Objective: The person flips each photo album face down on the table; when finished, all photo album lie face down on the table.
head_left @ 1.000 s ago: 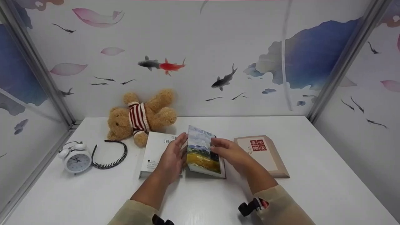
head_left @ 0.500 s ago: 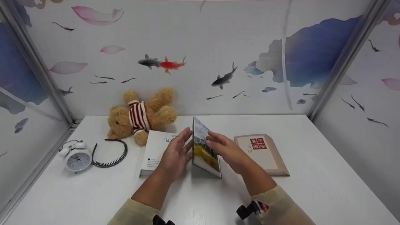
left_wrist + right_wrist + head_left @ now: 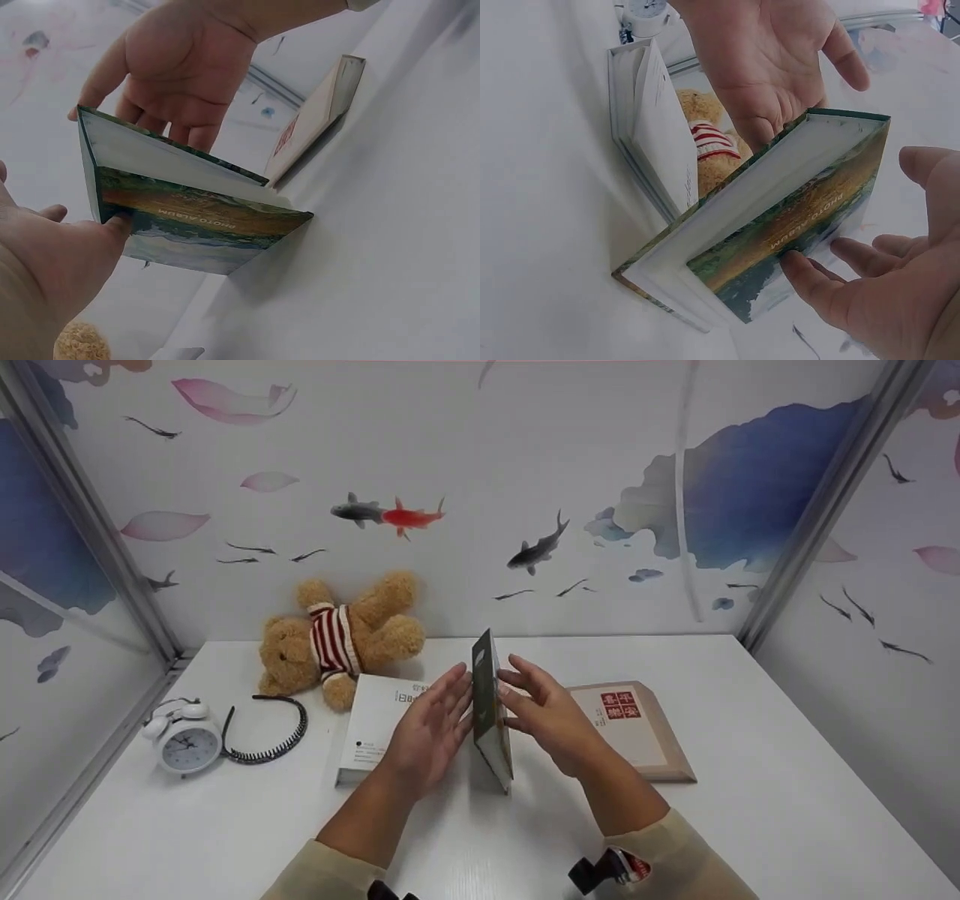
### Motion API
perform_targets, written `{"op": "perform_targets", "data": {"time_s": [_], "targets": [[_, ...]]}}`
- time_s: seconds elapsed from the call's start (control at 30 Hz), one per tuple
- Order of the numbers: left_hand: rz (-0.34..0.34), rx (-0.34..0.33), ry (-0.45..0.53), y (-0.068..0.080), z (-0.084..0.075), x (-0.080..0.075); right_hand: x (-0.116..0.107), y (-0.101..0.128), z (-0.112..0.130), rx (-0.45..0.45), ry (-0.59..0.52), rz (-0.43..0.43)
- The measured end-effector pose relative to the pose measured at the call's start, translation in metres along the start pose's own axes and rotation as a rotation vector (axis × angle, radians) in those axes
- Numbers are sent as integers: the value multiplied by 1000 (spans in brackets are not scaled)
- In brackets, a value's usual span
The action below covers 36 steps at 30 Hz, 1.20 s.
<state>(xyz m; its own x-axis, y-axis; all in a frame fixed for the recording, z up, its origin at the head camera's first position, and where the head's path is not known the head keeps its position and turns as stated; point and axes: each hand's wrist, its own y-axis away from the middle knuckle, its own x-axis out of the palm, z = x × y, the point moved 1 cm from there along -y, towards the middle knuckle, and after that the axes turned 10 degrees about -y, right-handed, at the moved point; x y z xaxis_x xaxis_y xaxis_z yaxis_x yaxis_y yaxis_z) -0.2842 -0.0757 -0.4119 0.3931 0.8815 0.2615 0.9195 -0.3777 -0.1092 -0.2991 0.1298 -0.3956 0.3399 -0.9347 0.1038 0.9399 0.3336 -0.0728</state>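
Green-backed and painted with a landscape, the hardcover photo album (image 3: 491,712) had swung from leaning to upright mid-table, left hand (image 3: 431,731) and right hand (image 3: 551,716) flat, fingers spread, steadying each cover.

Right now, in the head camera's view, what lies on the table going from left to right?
Alarm clock → black headband → teddy bear → white book → left hand → upright photo album → right hand → tan book.
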Motion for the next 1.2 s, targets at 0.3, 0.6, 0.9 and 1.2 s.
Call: {"op": "perform_targets", "data": {"time_s": [0.3, 0.6, 0.9, 1.2], "targets": [[5, -1, -26, -1, 3, 0, -2, -2, 1, -44, 42, -90], [23, -125, -70, -4, 14, -6, -18, -6, 2, -56, 71, -98], [4, -298, -115, -4, 28, -12, -32, -9, 2, 28, 41, -90], [-4, -325, -102, -6, 35, -14, -44, -14, -3, 57, 71, -125]]}}
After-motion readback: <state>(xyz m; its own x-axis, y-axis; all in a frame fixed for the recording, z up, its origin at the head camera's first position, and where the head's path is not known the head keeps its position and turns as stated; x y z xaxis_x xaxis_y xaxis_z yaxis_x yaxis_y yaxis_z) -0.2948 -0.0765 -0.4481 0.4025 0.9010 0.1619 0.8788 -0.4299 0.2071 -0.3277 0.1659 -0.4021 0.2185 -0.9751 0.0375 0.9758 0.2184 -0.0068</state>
